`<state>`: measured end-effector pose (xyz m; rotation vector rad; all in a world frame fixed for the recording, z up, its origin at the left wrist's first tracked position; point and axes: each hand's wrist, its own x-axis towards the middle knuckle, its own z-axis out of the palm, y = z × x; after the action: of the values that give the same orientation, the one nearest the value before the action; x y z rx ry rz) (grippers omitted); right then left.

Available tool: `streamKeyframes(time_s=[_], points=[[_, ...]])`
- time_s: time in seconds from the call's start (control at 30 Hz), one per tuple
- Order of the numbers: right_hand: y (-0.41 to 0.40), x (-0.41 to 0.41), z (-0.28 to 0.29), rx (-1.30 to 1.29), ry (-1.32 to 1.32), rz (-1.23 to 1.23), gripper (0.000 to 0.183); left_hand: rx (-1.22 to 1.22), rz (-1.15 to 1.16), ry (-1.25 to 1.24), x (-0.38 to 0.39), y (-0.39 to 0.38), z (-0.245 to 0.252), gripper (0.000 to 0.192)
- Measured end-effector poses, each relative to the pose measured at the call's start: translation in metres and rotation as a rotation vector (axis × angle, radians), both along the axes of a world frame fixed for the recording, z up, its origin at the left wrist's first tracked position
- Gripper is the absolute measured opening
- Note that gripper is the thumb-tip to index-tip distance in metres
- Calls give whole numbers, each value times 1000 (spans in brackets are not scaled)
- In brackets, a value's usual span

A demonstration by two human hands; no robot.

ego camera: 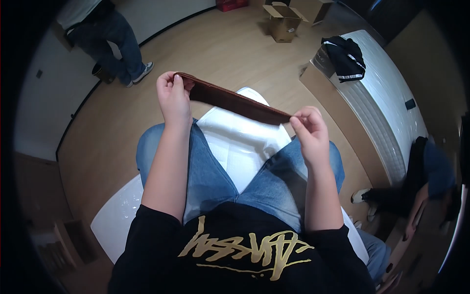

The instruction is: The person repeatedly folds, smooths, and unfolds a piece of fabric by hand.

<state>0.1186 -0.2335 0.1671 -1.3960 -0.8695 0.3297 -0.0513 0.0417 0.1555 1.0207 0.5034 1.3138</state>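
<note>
A long brown strip of what looks like leather or fabric (235,103) stretches between my two hands above my lap. My left hand (176,97) pinches its upper left end between thumb and fingers. Lower down, my right hand (310,128) pinches the other end, so the strip slants down to the right. Under it, between my jeans-clad knees, lies a white, plastic-wrapped surface (237,143).
A person in jeans (117,47) stands at upper left. An open cardboard box (284,27) rests on the floor at the top. At right is a plastic-wrapped mattress (382,88) with a black garment (347,58) on it. Other people are at lower right.
</note>
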Motion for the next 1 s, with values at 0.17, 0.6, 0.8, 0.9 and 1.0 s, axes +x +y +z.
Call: streamKeyframes(time_s=[0.17, 0.6, 0.8, 0.9, 1.0], points=[[-1, 25, -12, 2, 262, -20, 8, 92, -104, -63, 3, 3, 3, 10], [5, 48, -12, -40, 546, -70, 10, -88, -299, 168, 8, 11, -14, 7], [-7, 57, -61, -79, 269, -17, 8, 286, -368, 222, 2, 25, -44, 9], [-17, 67, -113, -536, 11, 85, 7, 339, -502, 722, -34, 61, -128, 6], [-15, 65, -120, -794, -40, 241, 10, 398, -688, 1295, -34, 51, -147, 9]])
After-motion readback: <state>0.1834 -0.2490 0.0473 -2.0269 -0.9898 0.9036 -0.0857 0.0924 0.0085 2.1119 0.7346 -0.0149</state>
